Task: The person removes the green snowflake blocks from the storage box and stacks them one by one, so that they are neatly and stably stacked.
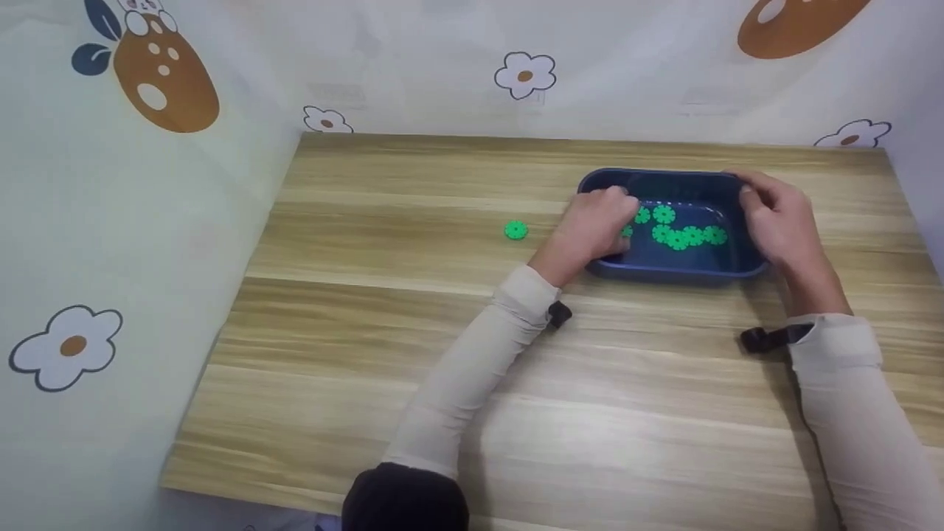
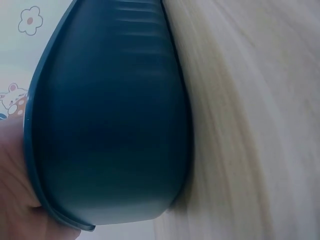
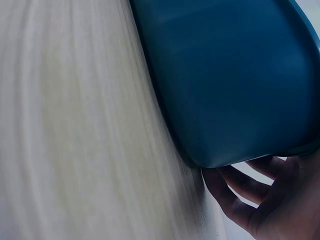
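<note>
A dark blue plastic basin [image 1: 671, 276] stands at the right of the table in the head view. Inside it lie several green notched discs [image 1: 664, 214], some overlapping in a row. My left hand [image 1: 594, 225] grips the basin's left end, with fingers over the rim and partly hiding a disc there. At the opposite end my right hand [image 1: 785, 221] holds the rim, its thumb on the inner side. From the right wrist view, its fingers [image 3: 240, 185] curl beneath the outer end wall. One more green disc [image 1: 515, 230] lies on the table, left of the left hand.
The wood-grain table [image 1: 354, 332] meets a patterned wall covering [image 1: 435, 66] behind and at the left. Black wrist straps [image 1: 767, 339] stick out beside the sleeves. A dark round object [image 1: 405, 498] overlaps the left forearm at the bottom.
</note>
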Demonstrator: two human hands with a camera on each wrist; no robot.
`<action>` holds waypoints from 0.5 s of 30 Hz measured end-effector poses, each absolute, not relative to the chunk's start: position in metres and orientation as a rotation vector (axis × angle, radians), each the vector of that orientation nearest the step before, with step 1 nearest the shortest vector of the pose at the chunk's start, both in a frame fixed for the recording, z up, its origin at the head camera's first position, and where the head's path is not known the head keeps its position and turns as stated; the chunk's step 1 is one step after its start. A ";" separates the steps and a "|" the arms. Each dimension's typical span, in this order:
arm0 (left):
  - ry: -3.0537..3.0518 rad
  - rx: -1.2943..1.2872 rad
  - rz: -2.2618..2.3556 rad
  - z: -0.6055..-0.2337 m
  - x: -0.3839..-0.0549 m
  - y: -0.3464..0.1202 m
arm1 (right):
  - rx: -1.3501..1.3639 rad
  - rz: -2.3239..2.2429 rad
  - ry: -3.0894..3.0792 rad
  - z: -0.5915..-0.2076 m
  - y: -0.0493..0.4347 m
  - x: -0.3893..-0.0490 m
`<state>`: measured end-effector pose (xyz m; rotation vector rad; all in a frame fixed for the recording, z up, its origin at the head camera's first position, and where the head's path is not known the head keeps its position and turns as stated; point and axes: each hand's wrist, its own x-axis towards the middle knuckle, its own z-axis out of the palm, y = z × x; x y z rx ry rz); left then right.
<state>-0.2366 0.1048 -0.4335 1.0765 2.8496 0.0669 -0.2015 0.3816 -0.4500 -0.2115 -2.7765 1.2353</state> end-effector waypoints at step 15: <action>2.840 1.100 0.093 -0.434 -0.236 0.104 | -0.225 1.277 -2.771 -0.450 0.381 -0.202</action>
